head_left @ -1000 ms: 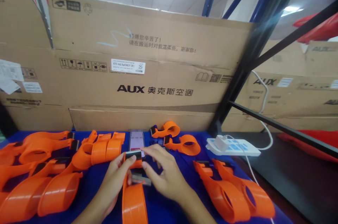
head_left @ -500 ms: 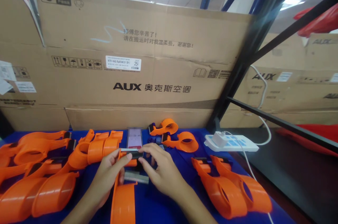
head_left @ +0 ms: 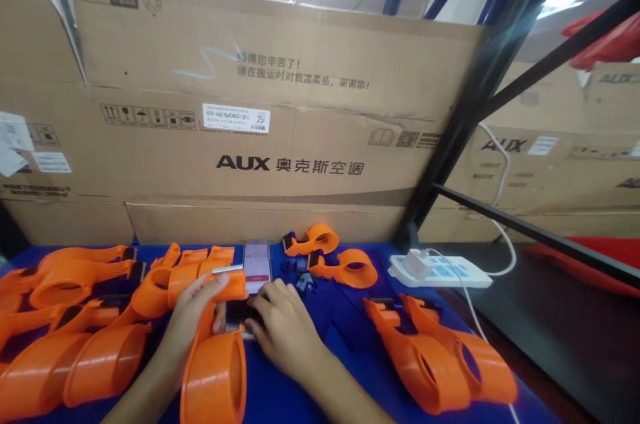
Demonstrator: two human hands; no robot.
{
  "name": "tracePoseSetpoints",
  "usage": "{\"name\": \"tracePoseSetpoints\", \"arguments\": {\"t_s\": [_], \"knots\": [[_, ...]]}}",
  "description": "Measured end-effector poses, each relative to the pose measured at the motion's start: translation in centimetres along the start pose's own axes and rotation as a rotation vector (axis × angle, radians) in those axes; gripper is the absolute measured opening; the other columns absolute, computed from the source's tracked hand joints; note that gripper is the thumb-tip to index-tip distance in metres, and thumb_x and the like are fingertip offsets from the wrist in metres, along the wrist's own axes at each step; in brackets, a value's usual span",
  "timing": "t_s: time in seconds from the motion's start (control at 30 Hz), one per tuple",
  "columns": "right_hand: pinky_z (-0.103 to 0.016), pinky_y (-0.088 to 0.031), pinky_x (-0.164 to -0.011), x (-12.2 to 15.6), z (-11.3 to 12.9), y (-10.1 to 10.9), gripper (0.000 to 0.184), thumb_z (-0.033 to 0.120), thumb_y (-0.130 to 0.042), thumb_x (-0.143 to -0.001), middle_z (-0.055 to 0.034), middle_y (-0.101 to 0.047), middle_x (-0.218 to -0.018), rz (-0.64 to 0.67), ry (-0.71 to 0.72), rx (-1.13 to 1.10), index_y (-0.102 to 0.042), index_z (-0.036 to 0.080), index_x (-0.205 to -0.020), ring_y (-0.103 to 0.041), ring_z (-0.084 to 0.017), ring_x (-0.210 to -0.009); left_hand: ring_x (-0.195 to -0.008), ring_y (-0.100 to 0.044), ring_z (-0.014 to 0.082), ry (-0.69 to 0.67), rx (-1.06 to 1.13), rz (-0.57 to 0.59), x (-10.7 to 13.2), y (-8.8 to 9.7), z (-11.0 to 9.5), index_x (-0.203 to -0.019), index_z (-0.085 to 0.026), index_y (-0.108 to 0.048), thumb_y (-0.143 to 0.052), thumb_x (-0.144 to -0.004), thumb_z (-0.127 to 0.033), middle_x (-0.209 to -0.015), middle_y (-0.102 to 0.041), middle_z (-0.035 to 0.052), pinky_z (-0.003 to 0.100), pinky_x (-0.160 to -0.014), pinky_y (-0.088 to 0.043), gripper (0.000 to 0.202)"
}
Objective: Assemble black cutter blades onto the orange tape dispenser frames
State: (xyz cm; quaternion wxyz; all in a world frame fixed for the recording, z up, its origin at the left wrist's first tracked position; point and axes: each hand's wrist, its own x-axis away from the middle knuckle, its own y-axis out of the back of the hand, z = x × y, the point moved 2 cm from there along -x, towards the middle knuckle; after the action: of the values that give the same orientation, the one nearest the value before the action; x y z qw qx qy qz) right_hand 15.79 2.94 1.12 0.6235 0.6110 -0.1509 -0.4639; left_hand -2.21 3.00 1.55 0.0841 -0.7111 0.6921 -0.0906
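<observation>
My left hand (head_left: 196,304) is closed around the neck of an orange tape dispenser (head_left: 215,371). A toothed metal blade (head_left: 227,269) lies along the top of its head, and its round hoop hangs toward me. Just right of it, my right hand (head_left: 285,324) is low over the table with fingers curled. Its fingertips are at a dark, flat piece (head_left: 240,312); what lies under the fingers is hidden. Beneath that piece, a bit of metal strip (head_left: 247,333) shows. Behind the hands, a phone (head_left: 257,267) with a lit screen lies on the blue tabletop (head_left: 285,401).
Several orange tape dispensers (head_left: 107,364) crowd the left side. Two more dispensers (head_left: 430,357) lie at right, and another pair (head_left: 347,268) at the back beside small dark parts (head_left: 305,283). A white power strip (head_left: 440,269) with a cable sits before a large cardboard box (head_left: 300,111).
The dispenser in my left hand has shifted left and tilted. My right hand has left the black piece at its head and moved slightly down and left to the tabletop.
</observation>
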Motion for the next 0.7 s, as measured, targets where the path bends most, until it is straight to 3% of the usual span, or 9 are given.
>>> {"name": "tracePoseSetpoints", "arguments": {"t_s": [0.13, 0.3, 0.37, 0.5, 0.6, 0.7], "knots": [[-0.040, -0.046, -0.088, 0.0, -0.7, 1.4, 0.016, 0.026, -0.060, -0.101, -0.0089, -0.068, -0.107, -0.098, -0.050, -0.151, -0.071, 0.022, -0.112, -0.059, -0.025, -0.098, -0.039, -0.038, 0.0088, -0.029, -0.001, -0.035, 0.3, -0.6, 0.3, -0.074, -0.021, -0.064, -0.075, -0.086, -0.047, -0.043, -0.052, -0.0060, 0.020, -0.045, -0.033, 0.030], [-0.034, -0.050, -0.084, 0.2, -1.4, 3.8, 0.019, 0.027, -0.059, -0.101, -0.0047, -0.070, -0.099, -0.298, -0.142, -0.538, -0.070, 0.024, -0.117, -0.063, -0.021, -0.092, -0.036, -0.034, 0.0089, -0.016, -0.117, 0.057, 0.3, -1.3, 1.6, -0.088, -0.023, -0.066, -0.076, -0.085, -0.051, -0.042, -0.047, -0.0088, 0.020, -0.039, -0.029, 0.030], [-0.033, -0.051, -0.084, 0.2, -1.1, 4.0, 0.020, 0.026, -0.064, -0.097, -0.0045, -0.071, -0.101, -0.282, -0.134, -0.599, -0.070, 0.024, -0.116, -0.064, -0.021, -0.093, -0.037, -0.038, 0.0094, -0.005, -0.160, 0.127, 0.6, -1.9, 2.0, -0.091, -0.022, -0.068, -0.077, -0.084, -0.050, -0.046, -0.049, -0.0079, 0.020, -0.039, -0.030, 0.031], [-0.033, -0.050, -0.086, 0.0, -0.7, 3.9, 0.006, 0.021, -0.065, -0.093, -0.0045, -0.070, -0.098, -0.228, -0.078, -0.662, -0.070, 0.022, -0.095, -0.065, -0.022, -0.096, -0.041, -0.044, 0.0094, -0.014, -0.229, 0.218, 1.2, -3.0, 2.1, -0.093, -0.020, -0.072, -0.075, -0.086, -0.051, -0.054, -0.051, -0.0063, 0.019, -0.041, -0.034, 0.031], [-0.032, -0.050, -0.082, 0.0, -1.1, 4.1, 0.007, 0.024, -0.064, -0.094, -0.0039, -0.069, -0.093, -0.256, -0.114, -0.667, -0.069, 0.022, -0.089, -0.064, -0.021, -0.091, -0.042, -0.043, 0.0085, -0.046, -0.250, 0.191, 1.2, -2.7, 1.5, -0.096, -0.020, -0.071, -0.075, -0.087, -0.050, -0.053, -0.050, -0.0072, 0.019, -0.042, -0.033, 0.031], [-0.031, -0.049, -0.077, 0.1, -2.6, 4.9, 0.013, 0.029, -0.061, -0.096, -0.0038, -0.068, -0.088, -0.349, -0.218, -0.627, -0.068, 0.021, -0.089, -0.062, -0.021, -0.084, -0.038, -0.038, 0.0079, -0.096, -0.174, 0.083, 0.7, -1.0, 0.4, -0.096, -0.021, -0.069, -0.072, -0.090, -0.050, -0.045, -0.047, -0.0091, 0.019, -0.042, -0.030, 0.029]]}}
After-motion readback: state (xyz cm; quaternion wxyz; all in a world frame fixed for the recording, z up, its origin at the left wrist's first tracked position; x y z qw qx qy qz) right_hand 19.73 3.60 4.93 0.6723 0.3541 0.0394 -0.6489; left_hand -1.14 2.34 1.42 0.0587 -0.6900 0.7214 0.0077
